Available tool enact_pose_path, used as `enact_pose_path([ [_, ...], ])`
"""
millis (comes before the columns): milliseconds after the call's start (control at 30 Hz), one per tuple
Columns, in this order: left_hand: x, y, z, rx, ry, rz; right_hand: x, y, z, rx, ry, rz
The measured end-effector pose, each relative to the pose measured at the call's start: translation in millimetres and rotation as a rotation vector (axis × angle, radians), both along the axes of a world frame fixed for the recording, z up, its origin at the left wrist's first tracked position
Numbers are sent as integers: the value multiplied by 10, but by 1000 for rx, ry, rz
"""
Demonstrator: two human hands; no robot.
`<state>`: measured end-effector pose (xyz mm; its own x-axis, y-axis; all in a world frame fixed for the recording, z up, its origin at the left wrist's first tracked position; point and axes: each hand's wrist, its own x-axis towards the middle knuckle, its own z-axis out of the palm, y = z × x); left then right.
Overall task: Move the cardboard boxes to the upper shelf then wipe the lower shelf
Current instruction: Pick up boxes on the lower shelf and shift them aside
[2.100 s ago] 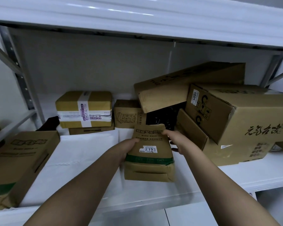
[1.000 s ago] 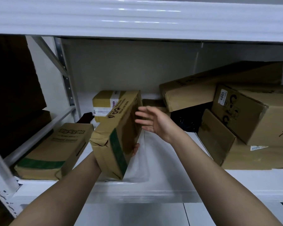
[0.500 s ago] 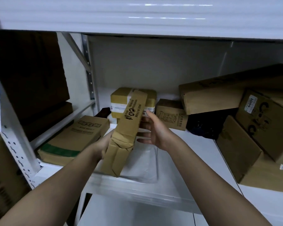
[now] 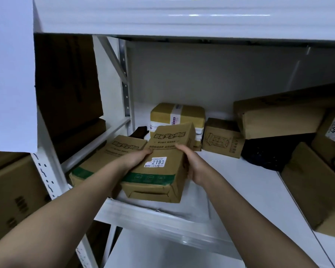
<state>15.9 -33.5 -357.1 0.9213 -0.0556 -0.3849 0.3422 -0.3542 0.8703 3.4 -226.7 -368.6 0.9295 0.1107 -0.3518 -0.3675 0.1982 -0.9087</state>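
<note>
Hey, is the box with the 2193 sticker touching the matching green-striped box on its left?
Cannot tell. In the head view the 2193 box overlaps the green-striped box, but the left hand and forearm cover the seam.

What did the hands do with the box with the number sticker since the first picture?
The 2193 box was lifted from the middle of the shelf, tipped on edge, and carried left. Now it lies label up again, next to the matching green-striped box. The right hand let go for a moment and grips again; the left hand kept hold. The taped box and small box behind stayed put.
</note>
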Motion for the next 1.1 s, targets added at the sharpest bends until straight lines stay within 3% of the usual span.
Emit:
enact_pose_path([
  [100,69,68,23,197,-202,-51,82,101,-123,7,2,-77],
  [333,257,393,-95,351,-462,60,164,287,-424,-67,17,-84],
  [500,379,566,-232,490,-429,-88,218,373,-565,-71,38,-213],
  [733,518,674,-395,780,-401,-228,330,476,-689,-67,-24,-195],
  [1100,584,613,-449,822,-466,-310,408,529,-816,-282,-25,-295],
])
